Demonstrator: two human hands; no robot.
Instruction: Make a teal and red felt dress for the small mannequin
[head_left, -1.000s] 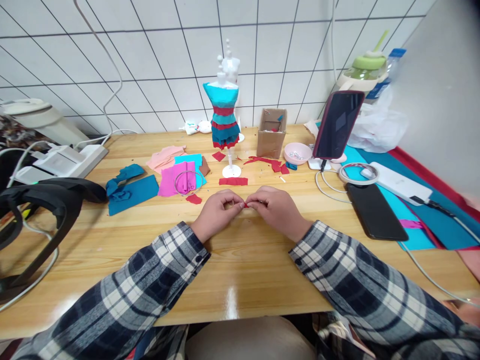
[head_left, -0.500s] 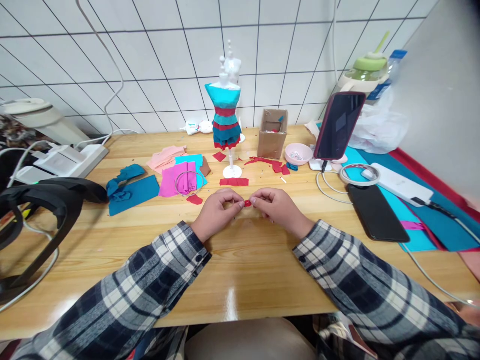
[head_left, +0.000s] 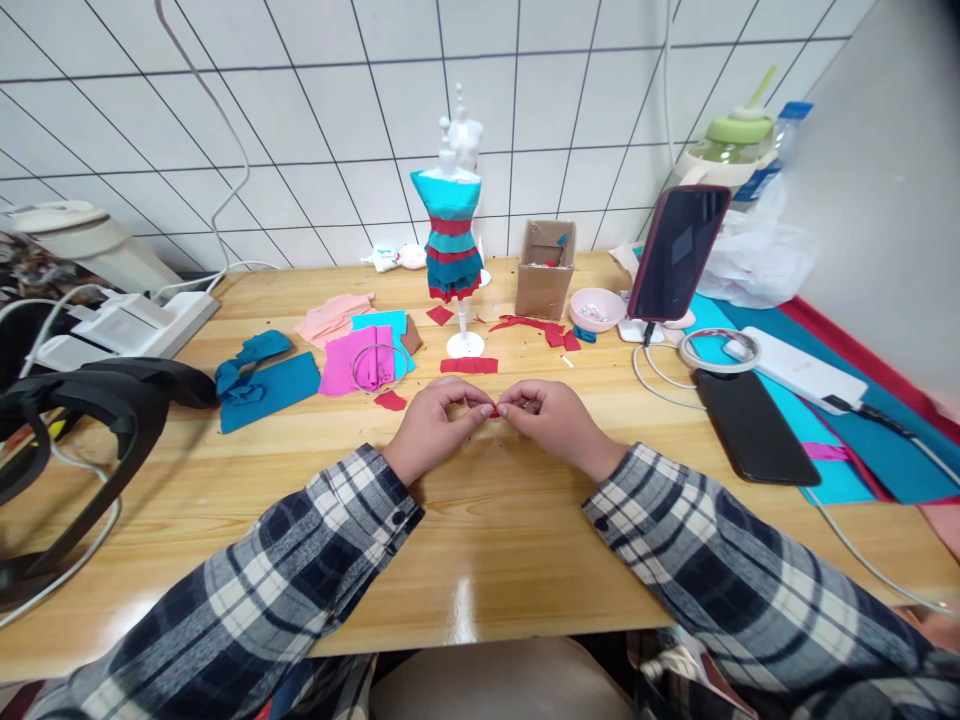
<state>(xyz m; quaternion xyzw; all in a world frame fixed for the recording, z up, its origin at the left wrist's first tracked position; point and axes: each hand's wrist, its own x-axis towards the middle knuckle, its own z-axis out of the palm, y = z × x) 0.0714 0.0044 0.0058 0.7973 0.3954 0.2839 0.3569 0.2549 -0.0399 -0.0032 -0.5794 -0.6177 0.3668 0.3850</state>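
My left hand (head_left: 440,420) and my right hand (head_left: 553,420) meet just above the table, each pinching one side of a small scrap of red paper or cloth (head_left: 494,411). Most of the scrap is hidden by the fingertips. Beyond them lies a flat red strip (head_left: 469,366), in front of the white base of a small mannequin (head_left: 454,230). The mannequin stands upright in a layered dress of turquoise, red and dark teal. To the left of my left hand is a red offcut (head_left: 390,401).
Pink sheets (head_left: 356,360) with a ring of wire lie at left, near teal pieces (head_left: 270,390). A cardboard box (head_left: 545,270) and a pink bowl (head_left: 597,310) stand behind. On the right are a propped phone (head_left: 679,250) and a flat phone (head_left: 754,425); a black headset (head_left: 142,390) sits far left.
My fingertips have drawn slightly closer together, the right hand shifting a little left. Less of the red scrap shows between them.
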